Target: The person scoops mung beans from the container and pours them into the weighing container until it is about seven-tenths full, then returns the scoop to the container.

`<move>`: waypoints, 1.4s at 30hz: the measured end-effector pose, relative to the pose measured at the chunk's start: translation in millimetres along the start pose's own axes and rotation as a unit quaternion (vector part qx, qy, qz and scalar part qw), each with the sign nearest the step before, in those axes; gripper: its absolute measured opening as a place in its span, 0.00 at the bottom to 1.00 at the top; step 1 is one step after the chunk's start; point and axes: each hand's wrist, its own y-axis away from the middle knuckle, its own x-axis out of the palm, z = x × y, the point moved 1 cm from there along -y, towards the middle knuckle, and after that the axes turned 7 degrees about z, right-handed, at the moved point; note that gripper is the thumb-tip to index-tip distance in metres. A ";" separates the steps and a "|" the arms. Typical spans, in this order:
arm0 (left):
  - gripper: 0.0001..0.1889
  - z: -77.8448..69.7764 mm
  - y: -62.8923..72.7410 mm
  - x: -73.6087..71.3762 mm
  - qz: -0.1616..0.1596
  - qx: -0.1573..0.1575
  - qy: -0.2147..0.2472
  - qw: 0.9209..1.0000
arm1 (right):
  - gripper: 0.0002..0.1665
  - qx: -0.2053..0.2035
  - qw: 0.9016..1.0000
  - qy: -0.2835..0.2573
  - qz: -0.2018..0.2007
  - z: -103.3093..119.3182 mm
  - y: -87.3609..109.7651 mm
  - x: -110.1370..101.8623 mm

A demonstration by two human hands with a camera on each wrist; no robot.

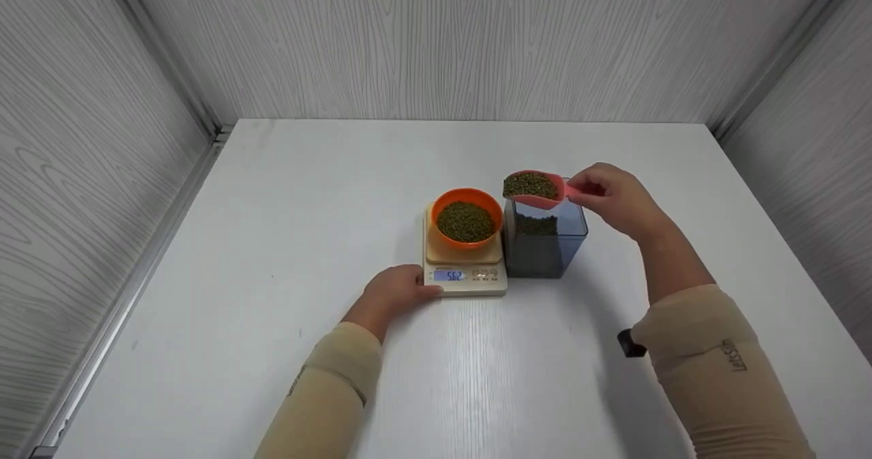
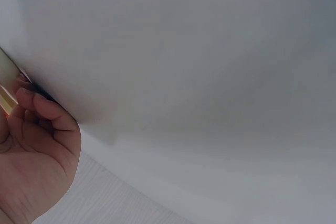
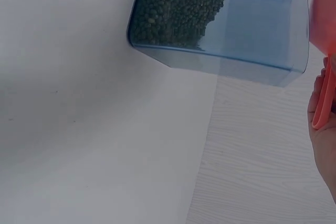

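My right hand point(image 1: 616, 197) grips the handle of a pink scoop point(image 1: 541, 201), heaped with small green-brown grains. The scoop is over a clear bluish bin point(image 1: 572, 231), which holds more of the grains point(image 3: 173, 11). An orange bowl point(image 1: 467, 245), partly filled with the same grains, sits on the tan platform of a white kitchen scale point(image 1: 501, 287) with a lit display. At the scale's front left corner my left hand point(image 1: 398, 287) holds its edge, thumb at the front. In the left wrist view the left hand's fingers point(image 2: 50, 111) are curled, and little of the scale shows.
The bin stands right against the scale's right side. Both rest on a white table point(image 1: 306, 193), enclosed by wood-grained panels point(image 1: 436, 43) at the back and sides. A small black object point(image 1: 632, 344) shows beside the right sleeve.
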 end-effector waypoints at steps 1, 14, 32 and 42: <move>0.20 -0.2 0.0 0.1 0.000 -0.001 0.002 1.000 | 0.12 0.000 1.000 0.006 0.002 2.1 -1.3 0.7; 0.21 -1.1 2.2 0.8 -0.001 0.002 0.016 1.000 | 0.11 0.001 0.997 0.074 0.028 22.8 -11.4 1.6; 0.19 -0.5 0.5 0.4 -0.005 0.011 -0.011 1.000 | 0.10 -0.029 0.992 0.118 0.043 35.2 -15.4 0.3; 0.20 1.8 -1.3 0.7 -0.006 0.012 -0.012 1.000 | 0.10 -0.025 0.991 0.123 0.047 39.4 -17.3 0.1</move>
